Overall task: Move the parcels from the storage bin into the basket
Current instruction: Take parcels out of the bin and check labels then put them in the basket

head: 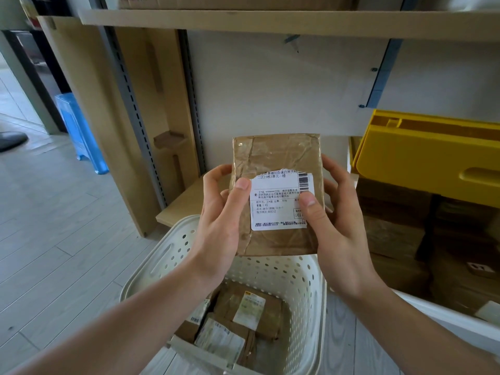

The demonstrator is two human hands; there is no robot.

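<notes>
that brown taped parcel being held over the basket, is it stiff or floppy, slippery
The parcel probably stays fairly stiff: it keeps a flat rectangle between both hands. Its wrinkled glossy tape may be a little slick. It seems light, since fingertips alone support it.

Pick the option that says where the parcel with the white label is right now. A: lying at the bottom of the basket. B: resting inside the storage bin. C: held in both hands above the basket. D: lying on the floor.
C: the left hand and right hand grip the sides of the parcel, which is up in the air over the white basket.
</notes>
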